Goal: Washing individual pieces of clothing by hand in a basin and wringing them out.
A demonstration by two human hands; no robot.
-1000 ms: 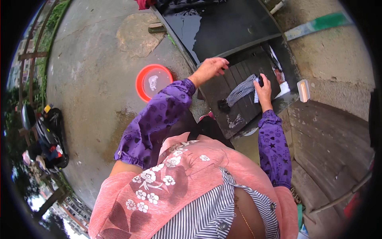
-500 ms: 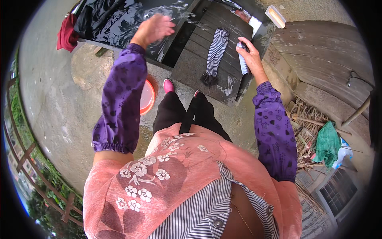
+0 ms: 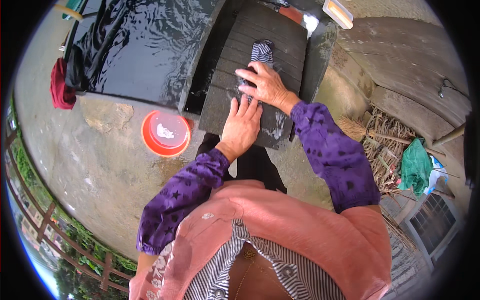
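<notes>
A narrow black-and-white striped cloth [image 3: 262, 52] lies lengthwise on a dark, ridged washing slab [image 3: 287, 42]; its far end shows, while my hands cover most of the rest. My right hand [image 3: 270, 88] is closed over a scrub brush [image 3: 248, 76] pressed against the cloth, and little of the brush shows beneath the fingers. Just nearer to me, my left hand [image 3: 241, 126] lies flat on the cloth's near end, fingers stretched out, its tips close to the right hand.
Left of the slab is a water-filled basin [image 3: 189, 85] with dark clothes [image 3: 95, 47] in it. A maroon cloth [image 3: 62, 86] hangs over its corner. An orange-red tub [image 3: 146, 134] stands on the concrete floor. A soap box [image 3: 338, 13] sits at the back right; a straw broom [image 3: 352, 128] lies rightward.
My left hand has come from above the basin down onto the cloth's near end. My right hand has brought the brush leftward from the slab's right edge onto the cloth.
</notes>
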